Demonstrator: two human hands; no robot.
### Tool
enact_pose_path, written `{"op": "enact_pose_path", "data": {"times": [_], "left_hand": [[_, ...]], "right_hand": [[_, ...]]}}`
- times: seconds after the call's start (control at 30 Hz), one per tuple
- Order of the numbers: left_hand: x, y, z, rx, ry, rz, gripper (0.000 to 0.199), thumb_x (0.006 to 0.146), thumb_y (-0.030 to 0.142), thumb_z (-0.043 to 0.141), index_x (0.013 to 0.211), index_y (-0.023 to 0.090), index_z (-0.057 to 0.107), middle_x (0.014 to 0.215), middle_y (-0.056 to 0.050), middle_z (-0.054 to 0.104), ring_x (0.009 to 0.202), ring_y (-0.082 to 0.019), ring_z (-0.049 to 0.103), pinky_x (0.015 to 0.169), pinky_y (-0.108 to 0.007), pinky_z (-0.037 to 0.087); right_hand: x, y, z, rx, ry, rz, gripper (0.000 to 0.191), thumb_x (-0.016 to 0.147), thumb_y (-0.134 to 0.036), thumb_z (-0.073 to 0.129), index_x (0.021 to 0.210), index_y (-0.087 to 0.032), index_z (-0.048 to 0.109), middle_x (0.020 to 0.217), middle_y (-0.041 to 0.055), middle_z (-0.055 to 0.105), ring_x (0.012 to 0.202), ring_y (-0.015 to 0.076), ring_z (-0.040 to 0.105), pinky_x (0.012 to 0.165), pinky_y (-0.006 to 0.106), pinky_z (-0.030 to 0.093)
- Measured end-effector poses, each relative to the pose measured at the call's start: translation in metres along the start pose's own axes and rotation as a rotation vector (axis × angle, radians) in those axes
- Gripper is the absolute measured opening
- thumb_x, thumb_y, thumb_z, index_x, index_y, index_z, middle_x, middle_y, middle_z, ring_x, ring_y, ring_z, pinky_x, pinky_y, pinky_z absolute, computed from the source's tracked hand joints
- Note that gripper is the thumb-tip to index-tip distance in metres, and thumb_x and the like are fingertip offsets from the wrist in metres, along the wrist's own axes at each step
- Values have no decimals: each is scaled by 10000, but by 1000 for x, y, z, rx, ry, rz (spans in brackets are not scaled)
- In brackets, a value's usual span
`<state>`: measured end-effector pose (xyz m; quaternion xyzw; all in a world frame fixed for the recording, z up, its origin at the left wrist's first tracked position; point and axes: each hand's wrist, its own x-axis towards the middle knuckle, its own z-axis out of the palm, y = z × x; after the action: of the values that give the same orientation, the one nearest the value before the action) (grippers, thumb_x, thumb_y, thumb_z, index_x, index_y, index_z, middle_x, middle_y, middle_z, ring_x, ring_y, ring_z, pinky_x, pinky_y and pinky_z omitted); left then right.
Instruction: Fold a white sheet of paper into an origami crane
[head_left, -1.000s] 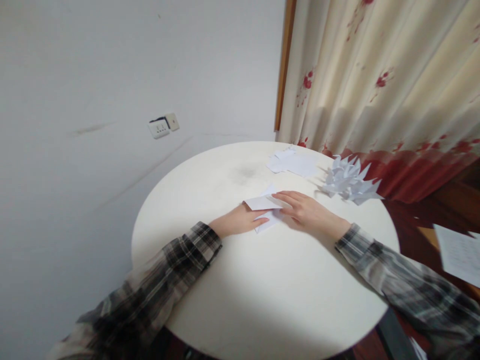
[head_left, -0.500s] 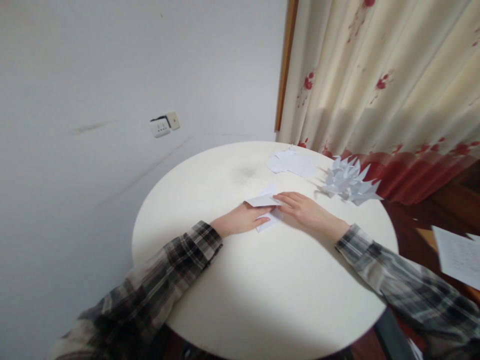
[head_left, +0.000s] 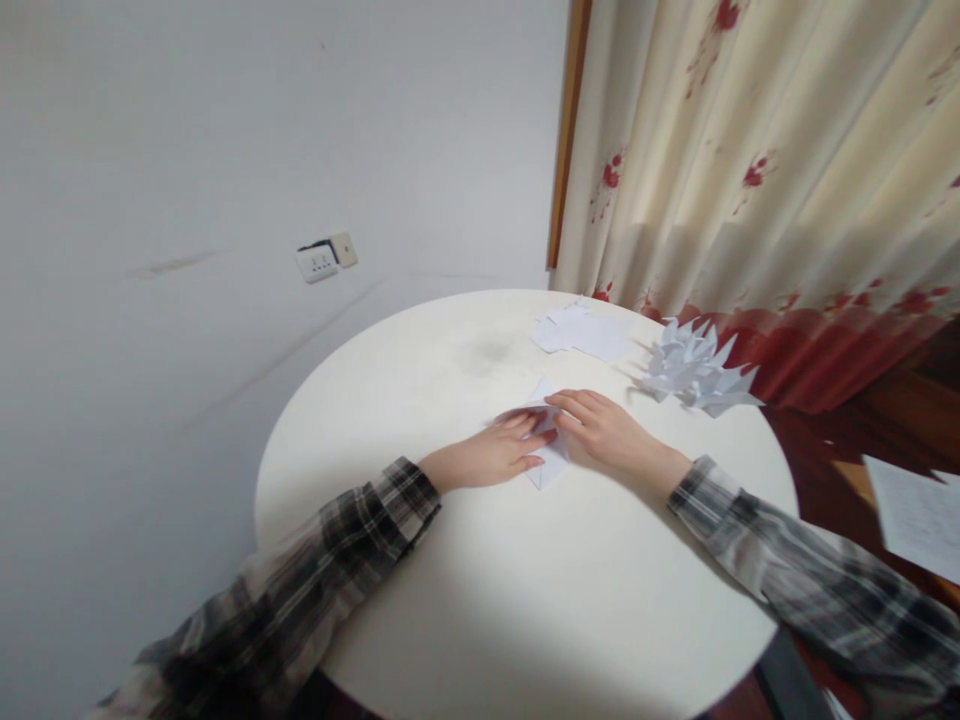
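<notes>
A partly folded sheet of white paper (head_left: 552, 466) lies on the round white table (head_left: 480, 600) between my hands. My left hand (head_left: 487, 455) reaches in from the left, fingers spread and resting flat on the paper, partly beneath a raised flap. From the right, my right hand (head_left: 604, 428) pinches the edge of that flap between thumb and fingers. Part of the fold is hidden by my fingers.
Several loose white sheets (head_left: 581, 332) lie at the table's far side. To their right stands a cluster of folded paper cranes (head_left: 694, 365) near the edge. A patterned curtain (head_left: 750, 200) hangs behind, and a wall socket (head_left: 316, 263) is at the left.
The raised flap has swung from leaning left over my left hand to standing more upright near my right fingers. More of my left fingers now shows.
</notes>
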<state>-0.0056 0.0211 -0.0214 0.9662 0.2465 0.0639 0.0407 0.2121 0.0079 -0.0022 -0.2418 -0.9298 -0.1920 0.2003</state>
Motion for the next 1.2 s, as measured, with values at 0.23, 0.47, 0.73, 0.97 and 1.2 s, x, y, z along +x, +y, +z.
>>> {"op": "enact_pose_path", "data": {"times": [0.23,0.47,0.73,0.97,1.2], "left_hand": [[0,10,-3,-23,85,-30,475,892,353,447,1309,152,338,1393,-128,380,1312,-207,315,1092,-348,236],[0,13,-5,34,65,-27,444,886,349,457,1248,96,418,1329,-163,440,1271,-230,372,1080,-341,255],[2,14,-5,55,144,-49,478,863,377,492,1261,127,404,1332,-137,437,1249,-238,390,1063,-350,288],[0,11,0,53,187,-69,490,865,388,490,1281,146,399,1313,-105,472,1252,-240,392,1061,-363,293],[-3,10,0,35,206,-75,477,868,376,492,1291,171,412,1350,-112,438,1246,-254,402,1045,-386,319]], "right_hand": [[0,-4,7,-35,59,134,188,783,-50,444,905,-120,569,1150,168,553,1075,259,500,867,435,479],[4,-10,8,-85,36,188,156,768,-62,458,868,-118,564,1153,173,535,1021,261,507,834,406,492],[3,-8,2,-12,-1,107,165,786,-79,453,905,-128,556,1140,144,535,990,228,519,812,372,499],[-5,2,-9,-44,-86,96,216,774,-80,490,968,-135,565,1180,132,521,1079,241,485,885,413,450],[-7,6,-5,-66,-140,90,188,827,-129,507,991,-152,596,1191,121,519,1120,236,461,890,403,432]]}}
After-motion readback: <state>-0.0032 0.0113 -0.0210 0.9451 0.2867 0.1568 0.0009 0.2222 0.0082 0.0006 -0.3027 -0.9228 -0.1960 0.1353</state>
